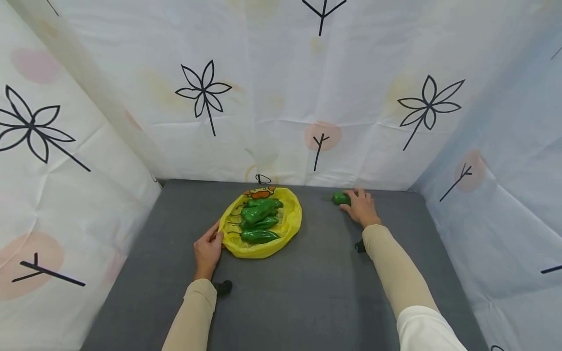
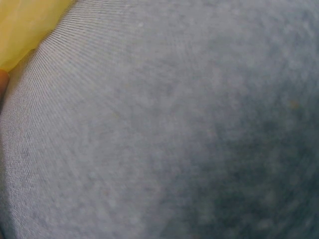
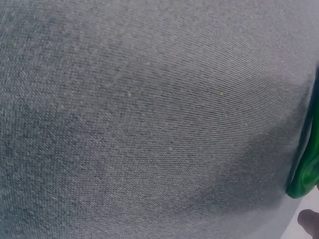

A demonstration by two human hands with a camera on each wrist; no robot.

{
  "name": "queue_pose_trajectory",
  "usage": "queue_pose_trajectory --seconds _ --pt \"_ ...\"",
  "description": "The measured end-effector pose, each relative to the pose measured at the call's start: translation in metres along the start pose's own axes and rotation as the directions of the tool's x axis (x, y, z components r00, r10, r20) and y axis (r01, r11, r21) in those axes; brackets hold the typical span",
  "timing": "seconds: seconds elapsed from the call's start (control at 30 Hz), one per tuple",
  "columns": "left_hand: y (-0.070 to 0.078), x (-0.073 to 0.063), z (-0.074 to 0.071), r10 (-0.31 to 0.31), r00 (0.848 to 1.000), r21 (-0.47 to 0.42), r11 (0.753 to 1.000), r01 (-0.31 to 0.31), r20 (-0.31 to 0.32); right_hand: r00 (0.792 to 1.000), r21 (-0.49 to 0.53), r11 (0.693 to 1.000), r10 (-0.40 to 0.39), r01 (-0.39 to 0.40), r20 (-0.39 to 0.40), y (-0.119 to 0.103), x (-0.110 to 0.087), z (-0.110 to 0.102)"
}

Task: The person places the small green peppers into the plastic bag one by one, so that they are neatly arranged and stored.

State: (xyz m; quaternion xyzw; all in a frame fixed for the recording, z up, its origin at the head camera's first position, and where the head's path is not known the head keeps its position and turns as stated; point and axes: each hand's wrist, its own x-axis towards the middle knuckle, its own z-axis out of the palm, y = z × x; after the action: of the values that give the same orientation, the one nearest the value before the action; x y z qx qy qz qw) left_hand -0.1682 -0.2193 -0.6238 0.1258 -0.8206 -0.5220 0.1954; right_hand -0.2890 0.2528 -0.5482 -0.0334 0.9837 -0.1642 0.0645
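A yellow plastic bag (image 1: 293, 212), its mouth spread into a round rim, holds several long green peppers (image 1: 260, 212) with thin stems. At its left side my left hand (image 1: 208, 251) pinches the rim, thumb on the near face. Only a corner of the yellow bag (image 2: 30, 27) and a sliver of finger show in the left wrist view. Further right, my right hand (image 1: 363, 209) grips a single green pepper (image 1: 340, 198), whose stem points left. That pepper (image 3: 308, 172) enters the right wrist view at its right edge, beside a fingertip (image 3: 310, 222).
Dark grey cloth (image 1: 290, 292) covers the table. White printed curtains (image 1: 272, 97) rise at the back and along both sides. A small black wrist device (image 1: 224, 287) sits at the left wrist, another black device (image 1: 360, 245) at the right.
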Motion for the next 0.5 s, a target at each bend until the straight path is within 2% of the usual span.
queue_pose_trajectory --seconds 0.17,0.5 --pt "-0.0006 -0.0001 -0.0007 0.0 1.0 -0.001 1.0 0.0 0.009 1.0 -0.018 1.0 -0.006 0.006 -0.004 -0.0004 -0.0021 0.0026" --pt "-0.0018 0.0 -0.001 0.011 1.0 -0.012 1.0 -0.011 0.002 0.999 0.036 0.999 -0.034 0.034 -0.005 -0.0006 -0.0068 0.0092"
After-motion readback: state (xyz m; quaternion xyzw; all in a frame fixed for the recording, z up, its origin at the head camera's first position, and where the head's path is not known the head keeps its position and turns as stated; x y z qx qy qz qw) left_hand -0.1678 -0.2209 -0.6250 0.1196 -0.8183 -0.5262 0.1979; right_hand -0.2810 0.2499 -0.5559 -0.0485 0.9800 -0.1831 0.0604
